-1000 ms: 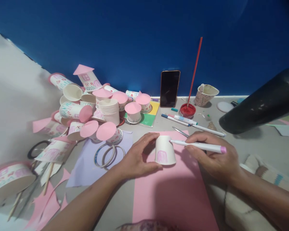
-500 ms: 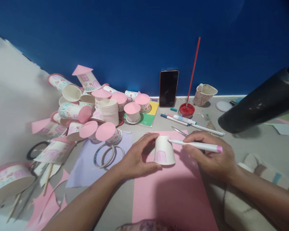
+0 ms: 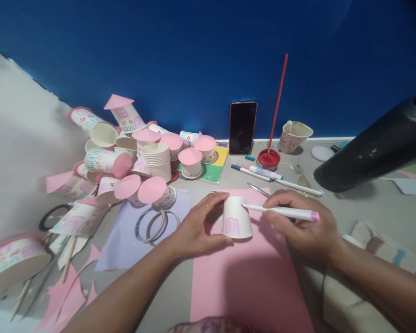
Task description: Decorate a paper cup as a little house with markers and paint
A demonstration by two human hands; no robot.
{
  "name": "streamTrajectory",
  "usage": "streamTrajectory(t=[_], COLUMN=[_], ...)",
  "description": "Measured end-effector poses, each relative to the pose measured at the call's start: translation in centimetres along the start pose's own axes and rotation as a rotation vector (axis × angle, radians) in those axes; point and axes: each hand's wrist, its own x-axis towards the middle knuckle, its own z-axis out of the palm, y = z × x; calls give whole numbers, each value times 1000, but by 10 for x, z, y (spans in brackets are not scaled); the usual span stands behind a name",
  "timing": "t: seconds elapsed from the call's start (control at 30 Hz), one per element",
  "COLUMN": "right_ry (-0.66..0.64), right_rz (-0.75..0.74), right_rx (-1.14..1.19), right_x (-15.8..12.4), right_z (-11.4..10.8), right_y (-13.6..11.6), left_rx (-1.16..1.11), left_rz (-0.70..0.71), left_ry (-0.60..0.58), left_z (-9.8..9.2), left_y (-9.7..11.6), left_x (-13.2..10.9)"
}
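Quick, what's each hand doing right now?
Left hand: curled around the side of the upside-down paper cup, holding it.
Right hand: closed on a white marker, its tip at the cup's upper side.

Black rectangular phone (image 3: 243, 128) stands before flat blue wall (image 3: 180, 55), thin red stick (image 3: 278, 104) in round red pot (image 3: 267, 160), dark cylindrical bottle (image 3: 370, 143) at right, two round bangles (image 3: 164, 221) on lilac paper (image 3: 121, 247)

A blue wall (image 3: 180, 51) backs the grey tabletop (image 3: 169, 291), a whitish wall (image 3: 17, 125) at left.
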Motion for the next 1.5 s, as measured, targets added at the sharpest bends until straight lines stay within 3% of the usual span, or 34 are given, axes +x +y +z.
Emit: streamTrajectory(t=[0.43, 0.67, 1.0, 1.5], right_ry=[-39, -26, 57, 43], right_rz=[40, -37, 0, -52], right_rx=[15, 34, 17, 3], right_x=[-4, -7, 0, 0], right_z=[1, 3, 0, 3], right_y=[3, 7, 0, 5], left_rx=[-10, -6, 3, -21], left_rz=[-11, -11, 1, -65], left_ry=[2, 1, -13, -28], left_z=[0, 1, -1, -2], left_y=[1, 0, -5, -1], left_x=[0, -1, -1, 0])
